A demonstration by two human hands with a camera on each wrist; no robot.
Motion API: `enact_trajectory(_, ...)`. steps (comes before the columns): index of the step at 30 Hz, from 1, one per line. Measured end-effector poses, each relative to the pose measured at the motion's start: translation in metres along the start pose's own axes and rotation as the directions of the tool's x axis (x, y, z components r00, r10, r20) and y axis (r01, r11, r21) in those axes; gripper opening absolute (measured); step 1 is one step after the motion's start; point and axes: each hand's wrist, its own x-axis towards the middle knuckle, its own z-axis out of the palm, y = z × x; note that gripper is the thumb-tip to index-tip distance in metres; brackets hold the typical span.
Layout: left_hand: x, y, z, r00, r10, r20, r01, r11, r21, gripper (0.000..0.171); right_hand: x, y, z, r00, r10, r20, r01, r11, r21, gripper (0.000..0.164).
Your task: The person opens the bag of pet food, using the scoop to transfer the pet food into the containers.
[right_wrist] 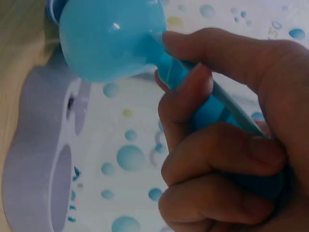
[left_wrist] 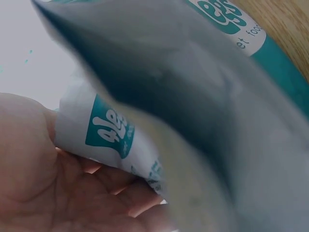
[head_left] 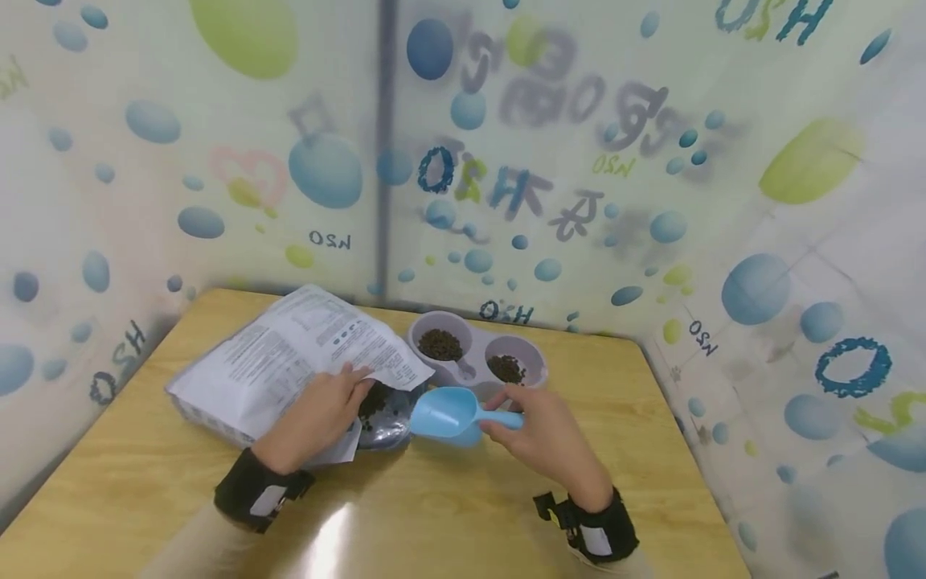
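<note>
A white printed pet food bag [head_left: 260,362] lies on its side, its mouth facing right with dark kibble [head_left: 373,402] visible inside. My left hand [head_left: 318,414] grips the bag at its open edge; in the left wrist view the fingers [left_wrist: 116,193] curl around the crumpled rim. My right hand [head_left: 538,430] holds a light blue scoop [head_left: 444,412] by its handle, just right of the bag's mouth. No kibble shows in the scoop's bowl. Behind the scoop stands a pale grey double pet bowl [head_left: 473,346], with brown kibble in both compartments.
Everything sits on a wooden table [head_left: 615,450]. A patterned wall covering [head_left: 463,201] rises along the table's back and sides. Both wrists wear black straps [head_left: 264,490].
</note>
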Motion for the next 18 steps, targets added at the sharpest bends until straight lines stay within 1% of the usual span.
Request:
enact_trajectory(3, 0.001, 0.000, -0.002, 1.000, 0.010, -0.010, -0.010, 1.000, 0.002, 0.049, 0.005, -0.010, 0.013, 0.999, -0.026, -0.037, 0.025, 1.000, -0.014, 0.015)
enact_trajectory(5, 0.001, -0.001, -0.003, 1.000, 0.006, -0.007, -0.006, 1.000, 0.000, 0.049, 0.009, -0.017, 0.021, 0.998, -0.034, -0.053, 0.032, 0.998, -0.046, 0.016)
enact_trajectory(11, 0.000, -0.002, -0.003, 0.999, -0.020, 0.027, 0.021, 0.999, -0.034, 0.051, 0.020, -0.036, 0.037, 1.000, 0.004, -0.026, -0.007, 0.992, -0.123, 0.014)
enact_trajectory(18, 0.001, -0.002, -0.002, 1.000, 0.001, 0.015, -0.001, 1.000, 0.001, 0.050, 0.036, -0.058, 0.048, 1.000, 0.010, -0.014, -0.012, 0.979, -0.202, 0.012)
